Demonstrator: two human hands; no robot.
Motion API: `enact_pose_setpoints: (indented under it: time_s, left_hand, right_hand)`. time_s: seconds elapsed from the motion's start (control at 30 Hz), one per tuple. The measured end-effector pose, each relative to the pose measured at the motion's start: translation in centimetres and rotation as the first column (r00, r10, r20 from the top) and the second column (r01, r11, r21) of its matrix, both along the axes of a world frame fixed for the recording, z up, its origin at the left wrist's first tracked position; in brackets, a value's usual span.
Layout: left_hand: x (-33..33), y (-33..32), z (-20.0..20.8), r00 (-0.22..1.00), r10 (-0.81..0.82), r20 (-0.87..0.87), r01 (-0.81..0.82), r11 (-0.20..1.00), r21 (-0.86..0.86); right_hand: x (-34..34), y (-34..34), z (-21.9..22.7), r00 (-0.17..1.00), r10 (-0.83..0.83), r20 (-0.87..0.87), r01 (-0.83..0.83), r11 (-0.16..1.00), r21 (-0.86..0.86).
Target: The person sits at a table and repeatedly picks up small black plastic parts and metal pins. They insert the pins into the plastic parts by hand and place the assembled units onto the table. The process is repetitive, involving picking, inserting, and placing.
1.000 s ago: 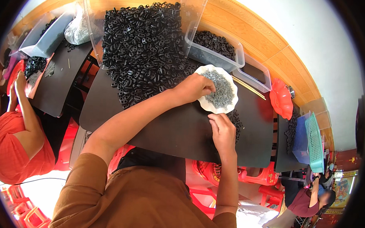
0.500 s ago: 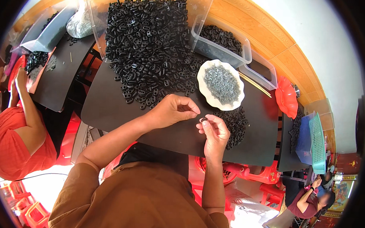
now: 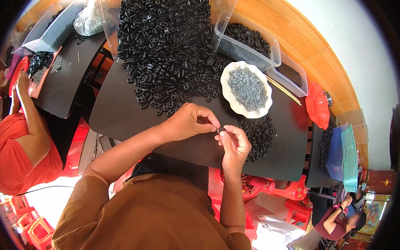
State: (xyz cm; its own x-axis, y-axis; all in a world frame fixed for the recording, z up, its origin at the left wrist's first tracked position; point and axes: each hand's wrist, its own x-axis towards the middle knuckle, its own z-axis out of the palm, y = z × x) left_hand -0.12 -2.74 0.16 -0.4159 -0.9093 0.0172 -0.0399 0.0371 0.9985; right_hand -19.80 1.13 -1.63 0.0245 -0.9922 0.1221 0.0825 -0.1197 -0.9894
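Note:
My right hand [image 3: 235,148] pinches a small black plastic piece [image 3: 221,130] between thumb and fingertips, above the front of the dark table [image 3: 186,150]. Thumb and forefinger of my left hand [image 3: 188,120] are pressed together right against that piece; whatever they hold is too small to make out. Beyond my hands, a white scalloped dish [image 3: 225,87] holds many tiny grey, shiny parts [image 3: 249,89]. A large heap of black oval plastic pieces with two holes [image 3: 167,49] spreads over the far side. A smaller pile of black pieces [image 3: 257,138] lies beside my right hand.
Behind the dish stand a clear bin of black pieces [image 3: 272,61] and a pair of chopsticks [image 3: 284,90]. A red scalloped dish [image 3: 317,107] and a green basket [image 3: 349,159] are at the right. On the left, a person in red [image 3: 25,152] works at another table.
My left fingertips have closed the small gap to my right hand and now meet the black piece. The view has shifted slightly.

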Motion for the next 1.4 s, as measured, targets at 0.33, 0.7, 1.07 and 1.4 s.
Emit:
enact_pose_setpoints:
  time_s: [0.33, 0.7, 1.07, 1.4]
  left_hand:
    - [-0.08, 0.14, 0.11, 1.0, 0.005, 0.015, -0.005, 1.0, 0.005]
    - [-0.11, 0.28, 0.32, 0.998, 0.018, 0.066, -0.015, 0.999, -0.041]
    - [-0.33, 0.43, 0.32, 0.996, 0.024, 0.087, -0.021, 0.999, -0.042]
    - [-0.24, 0.24, -0.05, 0.999, -0.031, -0.044, 0.033, 0.998, 0.045]
  right_hand:
    - [0.27, 0.14, 0.32, 1.0, -0.016, 0.002, 0.016, 1.0, -0.01]
    - [0.41, 0.16, 0.38, 1.0, -0.005, 0.004, 0.005, 1.0, -0.02]
    - [0.68, 0.16, 0.09, 0.997, -0.012, -0.078, 0.005, 0.996, -0.086]
    - [-0.08, -0.12, -0.04, 0.997, 0.06, -0.042, -0.064, 0.994, -0.092]
